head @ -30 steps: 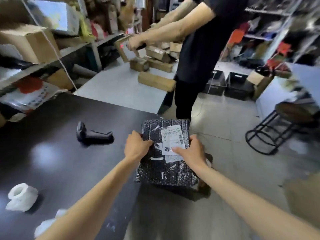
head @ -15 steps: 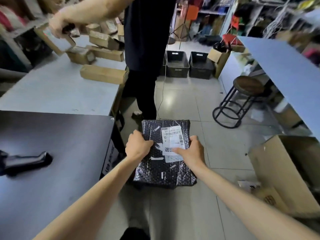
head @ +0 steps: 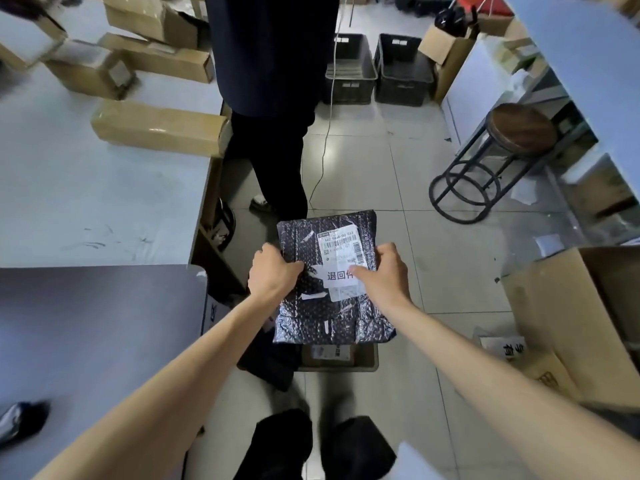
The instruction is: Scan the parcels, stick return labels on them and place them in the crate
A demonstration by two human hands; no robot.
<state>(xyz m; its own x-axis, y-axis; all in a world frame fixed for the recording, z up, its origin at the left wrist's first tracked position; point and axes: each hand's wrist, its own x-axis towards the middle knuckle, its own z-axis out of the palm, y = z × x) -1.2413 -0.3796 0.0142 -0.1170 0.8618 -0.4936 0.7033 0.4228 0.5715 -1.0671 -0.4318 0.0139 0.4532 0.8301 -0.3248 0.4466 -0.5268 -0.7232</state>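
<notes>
Black bubble-wrap parcel (head: pixel 325 306) is held in the air over the tiled floor (head: pixel 433 237), just off the dark desk (head: pixel 86 341) corner. Its left edge is gripped by the left hand (head: pixel 273 275), fingers curled under and thumb on top. Its right edge is gripped by the right hand (head: pixel 384 275), whose thumb is laid on the white return label (head: pixel 337 276), which is stuck on the top face and printed with large characters. A barcoded shipping label (head: pixel 341 249) is seen just above it, the two touching or overlapping (cannot tell which). A tan container (head: pixel 369 358) is partly hidden right below the parcel, with a labelled item seen inside; whether it is a crate or a box cannot be told. A blurred dark object (head: pixel 20 419), likely the scanner, is seen at the dark desk's left edge. Cardboard boxes (head: pixel 156 128) are spread on the grey desk (head: pixel 104 185) beyond. A second person (head: pixel 273 81) in dark clothes is stood beside that desk. Two dark crates (head: pixel 349 71) are set on the floor behind, a round stool (head: pixel 519 129) to the right, and a large open cardboard box (head: pixel 571 323) nearer right.
</notes>
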